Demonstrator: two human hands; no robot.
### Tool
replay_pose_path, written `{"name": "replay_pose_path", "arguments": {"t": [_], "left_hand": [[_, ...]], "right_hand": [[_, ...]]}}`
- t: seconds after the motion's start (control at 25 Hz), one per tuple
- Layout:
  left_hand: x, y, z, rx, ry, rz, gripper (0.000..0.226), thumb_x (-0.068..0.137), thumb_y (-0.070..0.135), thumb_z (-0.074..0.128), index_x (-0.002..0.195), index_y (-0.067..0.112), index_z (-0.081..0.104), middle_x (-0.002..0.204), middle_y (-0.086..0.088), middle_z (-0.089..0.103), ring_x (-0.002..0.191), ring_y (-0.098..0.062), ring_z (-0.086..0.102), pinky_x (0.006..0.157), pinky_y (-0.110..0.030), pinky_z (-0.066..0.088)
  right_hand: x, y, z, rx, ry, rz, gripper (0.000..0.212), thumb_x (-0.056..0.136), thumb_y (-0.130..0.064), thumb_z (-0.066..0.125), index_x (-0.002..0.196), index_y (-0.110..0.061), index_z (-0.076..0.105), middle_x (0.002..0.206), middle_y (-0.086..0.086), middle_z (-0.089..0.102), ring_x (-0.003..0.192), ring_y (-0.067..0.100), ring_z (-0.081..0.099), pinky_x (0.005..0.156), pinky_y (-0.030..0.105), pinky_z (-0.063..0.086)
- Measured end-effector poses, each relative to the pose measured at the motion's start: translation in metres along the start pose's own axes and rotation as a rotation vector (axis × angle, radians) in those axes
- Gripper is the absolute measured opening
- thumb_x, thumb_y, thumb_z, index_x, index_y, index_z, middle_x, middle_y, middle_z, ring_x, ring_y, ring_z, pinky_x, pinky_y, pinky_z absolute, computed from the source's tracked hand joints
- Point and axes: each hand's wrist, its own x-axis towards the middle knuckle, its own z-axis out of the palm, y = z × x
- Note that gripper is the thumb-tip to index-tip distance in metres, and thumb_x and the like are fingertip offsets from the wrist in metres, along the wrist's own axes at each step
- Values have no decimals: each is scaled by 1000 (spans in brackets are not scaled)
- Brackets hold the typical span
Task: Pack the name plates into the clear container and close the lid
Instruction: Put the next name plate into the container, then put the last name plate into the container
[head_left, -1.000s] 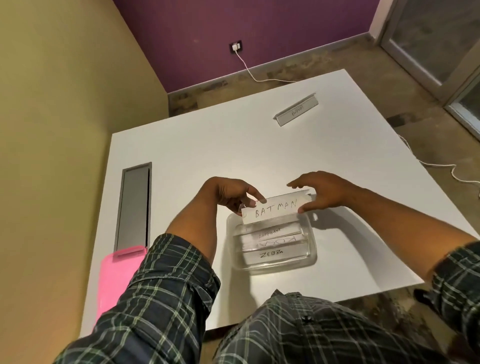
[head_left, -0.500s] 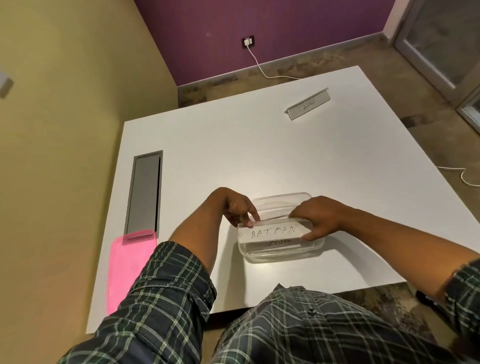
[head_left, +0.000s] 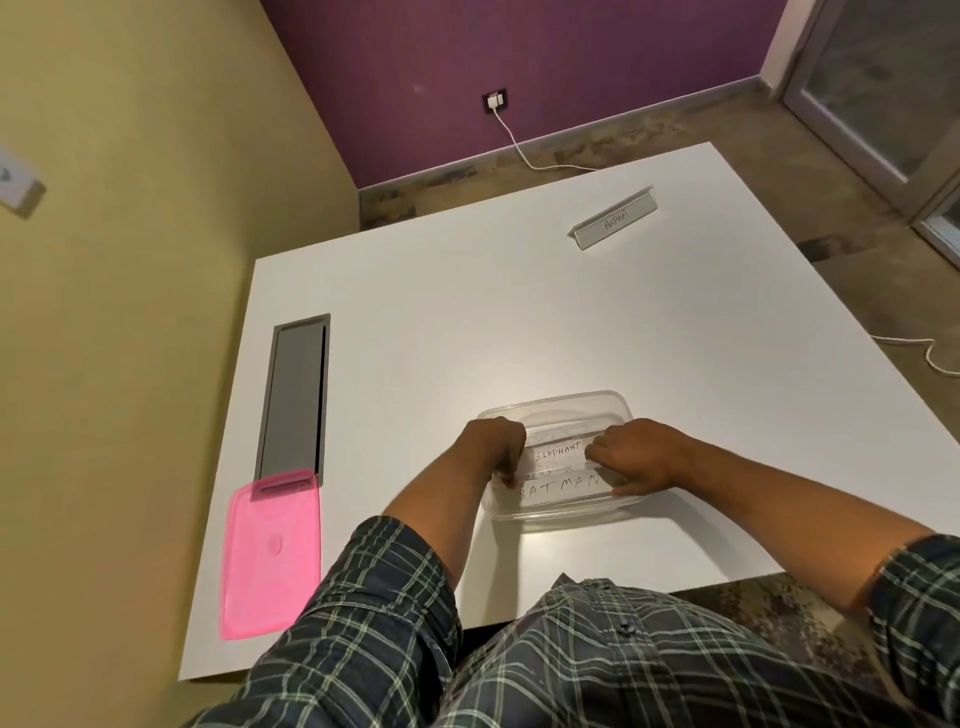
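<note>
Item: clear rectangular plastic container (head_left: 566, 410), near the front edge of the white table (head_left: 467, 322), holding white name plates lettered ELEPHANT (head_left: 558, 453) and BATMAN (head_left: 561, 488). Our left hand (head_left: 493, 447) and right hand (head_left: 636, 454) curl over the BATMAN plate's ends inside it. A grey ALPHA name plate (head_left: 615, 221) stands by the far-right corner. A pink translucent lid (head_left: 270, 556) lies at the front-left corner.

light: dim, warm, from above | soft shadows under arms | wide-angle bend at edges | slight blur overall
</note>
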Motion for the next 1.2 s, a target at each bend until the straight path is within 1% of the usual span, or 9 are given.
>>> {"name": "replay_pose_path", "arguments": {"t": [0.24, 0.44, 0.56, 0.64, 0.76, 0.84, 1.04, 1.12, 1.2], "left_hand": [[1, 3, 0, 76, 44, 1, 41, 68, 36, 88, 97, 12, 71, 73, 1, 64, 77, -21, 67, 84, -33, 58], [5, 6, 1, 144, 54, 10, 46, 62, 40, 92, 94, 14, 71, 88, -4, 75, 76, -22, 69, 74, -28, 54], [9, 4, -3, 119, 15, 18, 41, 62, 41, 91, 85, 15, 70, 70, 2, 67, 65, -19, 62, 67, -23, 49], [11, 3, -10, 32, -63, 24, 39, 65, 38, 91, 85, 10, 73, 62, 2, 62, 61, -18, 61, 62, -21, 49], [11, 1, -31, -296, -263, 49, 43, 77, 27, 87, 103, -3, 73, 73, -3, 68, 63, -17, 65, 53, -23, 49], [12, -3, -53, -395, -301, 64, 36, 82, 40, 79, 95, 7, 74, 80, 0, 72, 70, -15, 70, 57, -24, 42], [35, -20, -108, -619, -82, 71, 40, 83, 53, 72, 69, 15, 72, 86, -6, 78, 74, -16, 73, 56, -26, 34], [50, -25, -126, -733, 76, 86, 40, 83, 47, 74, 67, 11, 71, 85, -8, 79, 70, -17, 73, 56, -25, 44], [70, -30, -142, -850, 234, 98, 42, 82, 43, 76, 69, 4, 69, 82, -8, 78, 69, -19, 72, 71, -31, 58]], "right_hand": [[2, -1, 4, -14, -17, 2, 31, 92, -29, 52, 117, -11, 51, 109, 9, 61, 95, 32, 62, 63, 34, 37], [6, -6, -2, 46, -78, 83, 36, 88, -28, 60, 120, -14, 52, 118, 6, 58, 105, 29, 61, 73, 36, 49], [11, -6, -7, 27, -104, 65, 39, 86, -29, 64, 120, -14, 53, 118, 6, 59, 104, 29, 62, 75, 37, 51], [14, -2, -11, 29, -128, 55, 43, 83, -37, 69, 118, -15, 56, 115, 5, 62, 102, 29, 64, 76, 37, 50], [14, 10, -21, 109, -69, 55, 41, 86, -57, 60, 112, -24, 60, 108, -1, 68, 97, 23, 65, 72, 33, 46], [13, 22, -29, 147, 74, 86, 34, 93, -58, 47, 108, -32, 62, 101, -8, 71, 93, 18, 67, 69, 30, 44], [17, 80, -53, 328, 356, 391, 20, 96, -44, 53, 110, -39, 67, 101, -18, 74, 93, 10, 69, 69, 25, 43], [20, 110, -59, 436, 396, 550, 20, 95, -39, 58, 113, -40, 67, 100, -17, 75, 95, 12, 69, 72, 25, 43], [25, 143, -63, 579, 394, 718, 25, 93, -38, 60, 118, -40, 64, 99, -19, 73, 93, 11, 68, 75, 26, 43]]}}
